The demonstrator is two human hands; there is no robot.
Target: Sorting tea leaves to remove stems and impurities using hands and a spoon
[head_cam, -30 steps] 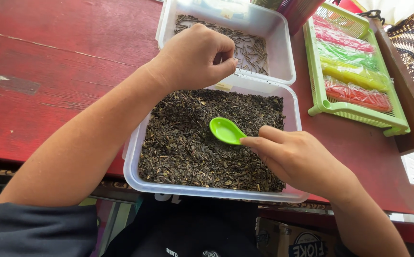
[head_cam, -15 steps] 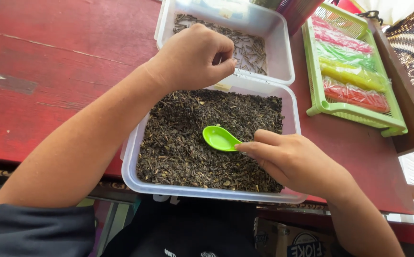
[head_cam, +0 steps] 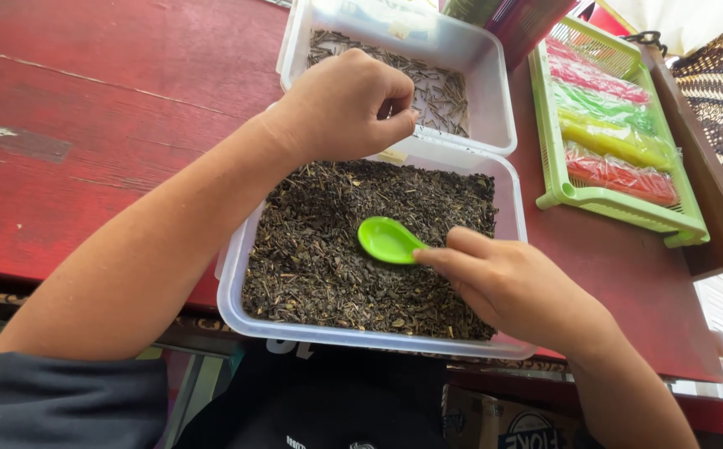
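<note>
Head view, looking down on a red bench. The right hand pinches the handle of a small green spoon between thumb and fingertips, bowl level and facing up, apparently empty, resting on or just above the dark dried leaves near the middle of the near clear tub; the low, flat hold suits skimming the loose surface. The left hand hovers at the far rim of this tub, fingers curled shut as if pinching something small, though what it holds cannot be told. Behind it sits a second clear tub with a thinner layer of paler stalks, touching the first, so both lie within reach. To the right, apart, a green basket holds coloured packets.
</note>
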